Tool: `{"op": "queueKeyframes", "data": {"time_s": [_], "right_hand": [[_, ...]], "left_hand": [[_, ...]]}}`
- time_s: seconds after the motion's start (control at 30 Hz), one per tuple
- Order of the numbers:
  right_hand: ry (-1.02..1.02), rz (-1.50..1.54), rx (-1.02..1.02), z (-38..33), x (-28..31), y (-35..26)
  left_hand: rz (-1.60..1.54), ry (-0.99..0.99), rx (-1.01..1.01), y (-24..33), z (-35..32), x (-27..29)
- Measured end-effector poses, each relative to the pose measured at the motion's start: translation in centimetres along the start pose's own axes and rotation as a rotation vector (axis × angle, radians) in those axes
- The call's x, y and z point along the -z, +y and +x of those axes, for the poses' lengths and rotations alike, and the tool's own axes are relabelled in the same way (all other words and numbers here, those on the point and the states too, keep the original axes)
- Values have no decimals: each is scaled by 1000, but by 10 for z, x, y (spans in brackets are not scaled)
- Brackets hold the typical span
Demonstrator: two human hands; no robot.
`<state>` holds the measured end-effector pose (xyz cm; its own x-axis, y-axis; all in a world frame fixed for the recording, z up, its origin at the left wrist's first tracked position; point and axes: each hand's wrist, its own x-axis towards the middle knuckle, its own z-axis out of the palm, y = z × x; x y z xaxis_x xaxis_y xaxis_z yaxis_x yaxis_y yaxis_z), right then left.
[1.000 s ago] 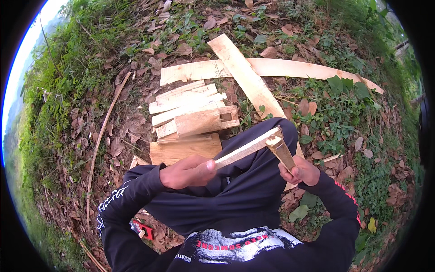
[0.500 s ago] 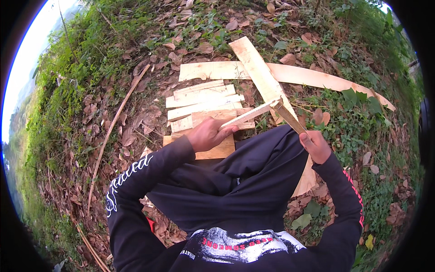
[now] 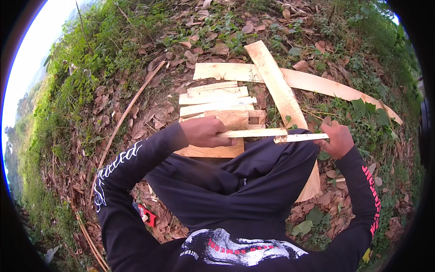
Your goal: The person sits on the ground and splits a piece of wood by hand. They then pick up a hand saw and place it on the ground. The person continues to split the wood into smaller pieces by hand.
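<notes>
My left hand (image 3: 206, 131) is closed on one end of a pale wooden strip (image 3: 253, 133), held almost level above my lap. In my right hand (image 3: 337, 138) is a second wooden strip (image 3: 301, 138), with a rough, dark-flecked patch at its inner end. The inner ends of the two strips meet and overlap over my right thigh. Below and beyond my left hand lie several short cut boards (image 3: 217, 97) in a row on the ground. A board with a square notch (image 3: 226, 119) rests on them, just past the left hand.
Farther off, one long board (image 3: 274, 81) crosses over a long curved board (image 3: 317, 82). Another board end (image 3: 310, 188) shows beside my right leg. A thin stick (image 3: 131, 104) lies at left. By my left elbow is a red object (image 3: 148, 216), partly hidden. Leaves and weeds cover the ground.
The two strips, angled against each other before, are now nearly in line and level. My right hand has moved up and to the right, and the view has shifted slightly.
</notes>
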<state>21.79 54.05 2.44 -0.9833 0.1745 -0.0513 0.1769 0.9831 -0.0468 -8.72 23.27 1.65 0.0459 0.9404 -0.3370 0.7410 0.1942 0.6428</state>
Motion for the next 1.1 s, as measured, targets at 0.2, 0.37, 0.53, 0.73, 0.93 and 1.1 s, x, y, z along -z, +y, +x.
{"op": "queueKeyframes", "data": {"time_s": [0.2,0.37,0.53,0.73,0.93,1.1], "right_hand": [[134,-72,164,4,60,-12],[-204,-88,101,11,59,-23],[42,-11,94,43,49,-1],[266,202,32,75,23,-8],[219,214,157,62,32,-14],[191,213,258,60,30,-1]], "left_hand": [[-548,-370,89,24,-38,6],[-60,-149,84,26,-39,20],[33,173,24,14,-46,41],[-77,462,58,-7,-48,30],[-90,447,-59,-5,-62,1],[11,325,15,3,-64,12]]}}
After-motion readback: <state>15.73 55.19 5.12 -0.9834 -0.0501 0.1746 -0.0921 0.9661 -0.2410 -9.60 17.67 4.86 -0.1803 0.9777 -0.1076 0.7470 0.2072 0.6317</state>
